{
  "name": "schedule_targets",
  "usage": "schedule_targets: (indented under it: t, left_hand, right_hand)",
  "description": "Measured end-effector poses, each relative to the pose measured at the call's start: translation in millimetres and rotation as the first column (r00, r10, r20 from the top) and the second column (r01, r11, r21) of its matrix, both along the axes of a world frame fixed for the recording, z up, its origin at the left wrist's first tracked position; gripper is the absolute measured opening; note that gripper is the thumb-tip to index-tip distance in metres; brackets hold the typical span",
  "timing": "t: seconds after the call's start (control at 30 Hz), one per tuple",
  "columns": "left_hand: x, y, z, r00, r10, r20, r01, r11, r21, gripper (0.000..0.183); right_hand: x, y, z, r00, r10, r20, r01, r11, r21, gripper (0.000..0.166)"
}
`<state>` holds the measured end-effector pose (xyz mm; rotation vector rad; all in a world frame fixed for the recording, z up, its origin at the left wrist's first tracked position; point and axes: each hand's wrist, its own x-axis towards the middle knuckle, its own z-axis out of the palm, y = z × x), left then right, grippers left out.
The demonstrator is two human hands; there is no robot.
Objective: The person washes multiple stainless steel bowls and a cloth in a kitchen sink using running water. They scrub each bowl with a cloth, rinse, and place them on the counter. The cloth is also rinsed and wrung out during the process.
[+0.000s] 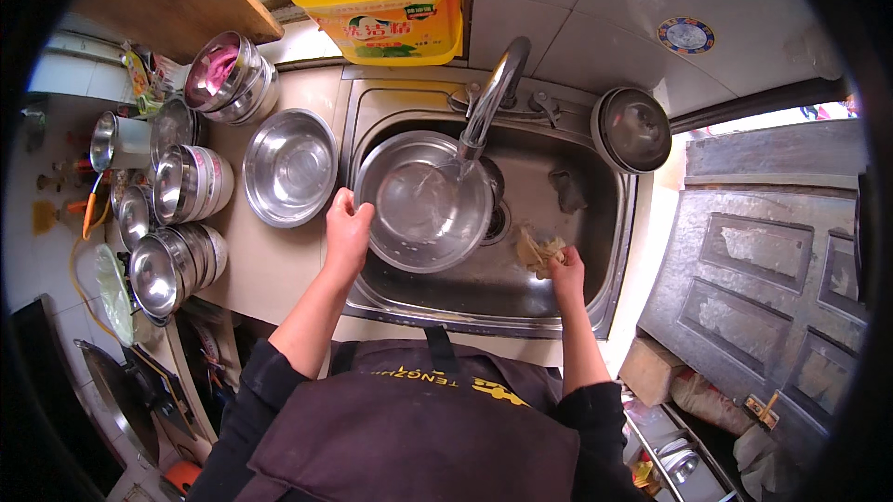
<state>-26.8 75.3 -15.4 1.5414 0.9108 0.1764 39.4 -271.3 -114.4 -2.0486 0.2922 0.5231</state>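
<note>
In the head view my left hand [349, 226] grips the left rim of a metal basin [422, 202], which sits in the left half of the stainless steel sink [453, 313]. Water runs from the curved chrome faucet [499, 94] into this basin. Over the right part of the sink, my right hand [568, 272] holds a crumpled yellowish cloth [539, 251]. A small grey rag [568, 191] lies on the sink floor beyond it. The drain [495, 223] shows partly beside the basin. Another metal basin [289, 167] stands on the counter, left of the sink.
Stacked metal bowls [164, 272] crowd the counter's left side. A large yellow detergent jug [398, 6] stands behind the sink. Nested bowls [633, 131] sit at its back right corner. A panelled door [753, 258] stands at the right.
</note>
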Motion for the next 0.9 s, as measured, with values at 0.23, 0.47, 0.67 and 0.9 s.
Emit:
schedule_targets:
  t: [0.23, 0.47, 0.67, 0.9]
  left_hand:
    - [4, -42, -8, 0.998, 0.039, 0.042, -0.006, 0.8, -0.6, 0.047]
    - [12, -70, 5, 0.999, 0.034, 0.039, 0.007, 0.672, -0.74, 0.036]
    - [9, -75, 6, 0.996, -0.079, 0.046, 0.087, 0.652, -0.753, 0.037]
    - [14, -40, -3, 0.981, 0.012, 0.195, 0.106, 0.805, -0.583, 0.035]
  right_hand:
    - [22, 45, 169, 0.97, -0.051, 0.239, -0.03, 0.947, 0.321, 0.014]
    - [18, 102, 160, 0.8, 0.407, 0.442, -0.318, 0.911, -0.263, 0.027]
    - [12, 154, 90, 0.815, 0.42, 0.398, -0.402, 0.906, -0.133, 0.04]
    - [-12, 166, 112, 0.655, 0.748, 0.11, -0.753, 0.658, 0.014, 0.03]
